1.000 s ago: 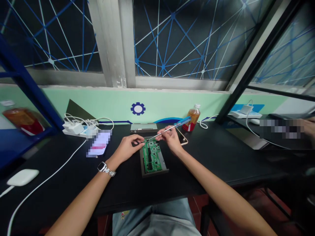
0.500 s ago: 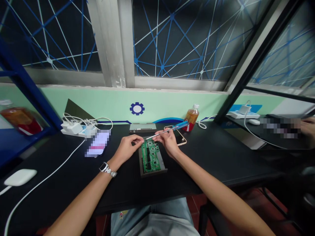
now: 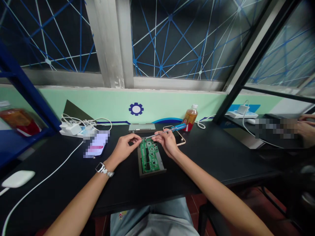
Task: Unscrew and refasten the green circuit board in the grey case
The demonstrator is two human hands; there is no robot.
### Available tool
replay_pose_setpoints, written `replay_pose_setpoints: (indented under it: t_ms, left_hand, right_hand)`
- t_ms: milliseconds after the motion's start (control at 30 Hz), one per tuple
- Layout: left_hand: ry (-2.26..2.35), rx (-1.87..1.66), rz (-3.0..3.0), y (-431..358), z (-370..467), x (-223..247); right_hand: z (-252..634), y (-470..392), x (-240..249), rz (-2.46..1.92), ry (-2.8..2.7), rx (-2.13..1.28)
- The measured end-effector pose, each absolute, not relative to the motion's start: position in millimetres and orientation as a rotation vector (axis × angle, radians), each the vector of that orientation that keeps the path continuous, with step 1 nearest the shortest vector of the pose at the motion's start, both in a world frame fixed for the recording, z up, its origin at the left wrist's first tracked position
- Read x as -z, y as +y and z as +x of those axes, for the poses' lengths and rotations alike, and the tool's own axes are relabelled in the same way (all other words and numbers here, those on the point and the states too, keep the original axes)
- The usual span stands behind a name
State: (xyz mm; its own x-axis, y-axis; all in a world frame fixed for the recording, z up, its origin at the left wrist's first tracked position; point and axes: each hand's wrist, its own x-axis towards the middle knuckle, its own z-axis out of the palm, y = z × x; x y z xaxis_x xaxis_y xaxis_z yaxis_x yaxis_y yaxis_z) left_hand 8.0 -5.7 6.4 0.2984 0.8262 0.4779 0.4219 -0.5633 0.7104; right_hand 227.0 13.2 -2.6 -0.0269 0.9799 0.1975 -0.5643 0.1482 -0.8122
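Note:
A green circuit board (image 3: 153,159) lies in a grey metal casing (image 3: 161,170) on the black table in front of me. My right hand (image 3: 167,141) is closed around the shaft of a screwdriver (image 3: 179,127) with a blue see-through handle. Its shaft slants down to the left, over the board's far edge. My left hand (image 3: 128,144) has thumb and forefinger pinched together at the screwdriver's tip, by the board's far left corner. Whatever sits between those fingertips is too small to make out.
Behind the board lies a flat metal panel (image 3: 142,127). A phone (image 3: 181,139) and a drink bottle (image 3: 190,118) stand to the right. On the left are another phone (image 3: 97,144), a power strip (image 3: 78,131) and a white cable (image 3: 56,170). Another person's hand (image 3: 307,129) shows far right.
The view has shifted slightly. My left hand's fingertips have drawn a little back from the screwdriver tip; my right hand keeps its hold, and the board stays in place.

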Motion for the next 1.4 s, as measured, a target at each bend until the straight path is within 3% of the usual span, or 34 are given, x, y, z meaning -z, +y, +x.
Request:
replay_pose_setpoints:
  t_ms: [633, 967, 1400]
  left_hand:
    - [1.209, -1.27, 2.417, -21, 10, -22]
    - [1.384, -0.591, 2.631, 17, -77, 1]
    - [1.473, -0.612, 2.463, 14, -78, 15]
  right_hand:
    - [233, 17, -2, -0.684, -0.812, -1.414]
    - [249, 27, -9, -0.69, -0.871, -1.258]
    - [243, 24, -5, -0.712, -0.932, -1.275]
